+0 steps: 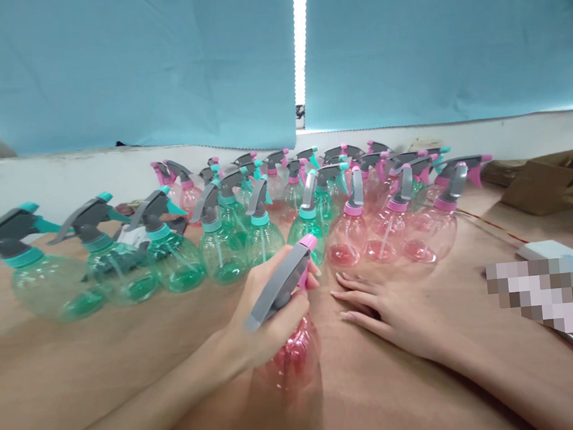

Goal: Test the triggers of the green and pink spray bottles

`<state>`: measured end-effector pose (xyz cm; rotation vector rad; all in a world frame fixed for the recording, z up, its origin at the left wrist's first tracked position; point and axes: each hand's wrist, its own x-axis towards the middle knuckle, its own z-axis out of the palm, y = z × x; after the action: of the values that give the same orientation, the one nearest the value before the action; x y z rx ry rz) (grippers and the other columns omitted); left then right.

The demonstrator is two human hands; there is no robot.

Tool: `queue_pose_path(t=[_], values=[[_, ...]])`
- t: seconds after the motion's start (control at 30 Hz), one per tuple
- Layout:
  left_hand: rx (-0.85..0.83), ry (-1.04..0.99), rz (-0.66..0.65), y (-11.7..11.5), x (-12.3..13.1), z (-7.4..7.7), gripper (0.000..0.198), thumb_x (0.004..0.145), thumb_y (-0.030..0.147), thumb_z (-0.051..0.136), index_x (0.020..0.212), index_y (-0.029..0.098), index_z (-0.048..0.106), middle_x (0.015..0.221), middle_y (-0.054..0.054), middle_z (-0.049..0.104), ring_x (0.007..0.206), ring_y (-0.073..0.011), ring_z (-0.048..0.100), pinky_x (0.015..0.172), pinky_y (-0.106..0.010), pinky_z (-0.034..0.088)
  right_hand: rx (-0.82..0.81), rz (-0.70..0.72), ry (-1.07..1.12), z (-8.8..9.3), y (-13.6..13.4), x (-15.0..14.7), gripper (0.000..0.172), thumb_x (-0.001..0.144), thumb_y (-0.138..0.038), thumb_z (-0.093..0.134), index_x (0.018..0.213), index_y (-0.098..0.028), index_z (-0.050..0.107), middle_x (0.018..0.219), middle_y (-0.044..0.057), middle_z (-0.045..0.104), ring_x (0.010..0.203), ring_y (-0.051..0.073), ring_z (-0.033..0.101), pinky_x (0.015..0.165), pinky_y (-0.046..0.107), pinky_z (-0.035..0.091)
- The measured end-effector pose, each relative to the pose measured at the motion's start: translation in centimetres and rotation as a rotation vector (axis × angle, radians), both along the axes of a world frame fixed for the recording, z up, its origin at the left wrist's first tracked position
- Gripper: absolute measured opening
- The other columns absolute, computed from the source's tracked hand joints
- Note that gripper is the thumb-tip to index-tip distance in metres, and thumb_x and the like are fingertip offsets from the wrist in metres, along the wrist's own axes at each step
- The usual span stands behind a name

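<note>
My left hand [269, 303] is closed round the neck of a pink spray bottle [296, 358] with a grey and pink trigger head. The bottle is near the middle of the table, close to me. To its right my right hand [374, 304] lies flat on the wood, fingers spread and holding nothing. Just beyond my hands runs a front row of spray bottles: green ones, such as this green spray bottle [178, 268], to the left and centre, and pink ones, such as this other pink bottle [343, 240], to the right.
More green and pink bottles stand behind the front row. On the right are a cardboard box [539, 186], a white object [553, 250] and a blurred-out item [549, 292]. A blue curtain [128, 68] hangs at the back above the wooden table [103, 365].
</note>
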<state>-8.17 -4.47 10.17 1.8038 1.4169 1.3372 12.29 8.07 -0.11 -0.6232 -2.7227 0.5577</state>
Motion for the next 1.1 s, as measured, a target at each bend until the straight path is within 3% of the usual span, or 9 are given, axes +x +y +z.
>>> queue_pose_path(t=[0.4,0.53,0.67,1.1], values=[[-0.053,0.009,-0.024,-0.2,-0.1,0.5,0.01,0.072,0.019,0.052,0.082,0.021,0.05,0.072,0.001,0.055,0.053,-0.0121,0.047,0.049,-0.026,0.037,0.032,-0.013,-0.03,0.4,-0.1,-0.1,0.041,0.097,-0.045,0.046,0.131,-0.025,0.06,0.145,0.007,0.049,0.136,0.028,0.043,0.111,0.049,0.038],[-0.09,-0.016,-0.051,-0.3,-0.1,0.3,0.023,0.072,0.019,0.051,0.094,0.023,0.054,0.06,0.006,0.048,0.045,-0.0107,0.039,0.044,-0.024,0.034,0.024,-0.01,-0.006,0.4,-0.1,0.0,0.04,0.097,-0.045,0.047,0.13,-0.026,0.06,0.145,0.006,0.049,0.135,0.028,0.043,0.11,0.05,0.038],[-0.03,0.002,0.032,-0.2,0.1,-0.2,0.034,0.073,0.017,0.052,0.106,0.024,0.057,0.069,0.004,0.053,0.051,-0.0113,0.044,0.051,-0.025,0.042,0.021,-0.022,-0.011,0.5,-0.1,0.0,0.04,0.096,-0.045,0.048,0.129,-0.027,0.061,0.144,0.006,0.05,0.134,0.028,0.044,0.11,0.05,0.038],[0.02,0.054,0.076,-0.2,0.0,-0.8,0.025,0.082,0.018,0.051,0.105,0.024,0.056,0.071,0.004,0.05,0.056,-0.0124,0.045,0.055,-0.026,0.042,0.046,-0.015,-0.058,0.7,-0.2,-0.1,0.042,0.098,-0.044,0.046,0.131,-0.023,0.06,0.146,0.008,0.047,0.136,0.027,0.043,0.111,0.049,0.038]])
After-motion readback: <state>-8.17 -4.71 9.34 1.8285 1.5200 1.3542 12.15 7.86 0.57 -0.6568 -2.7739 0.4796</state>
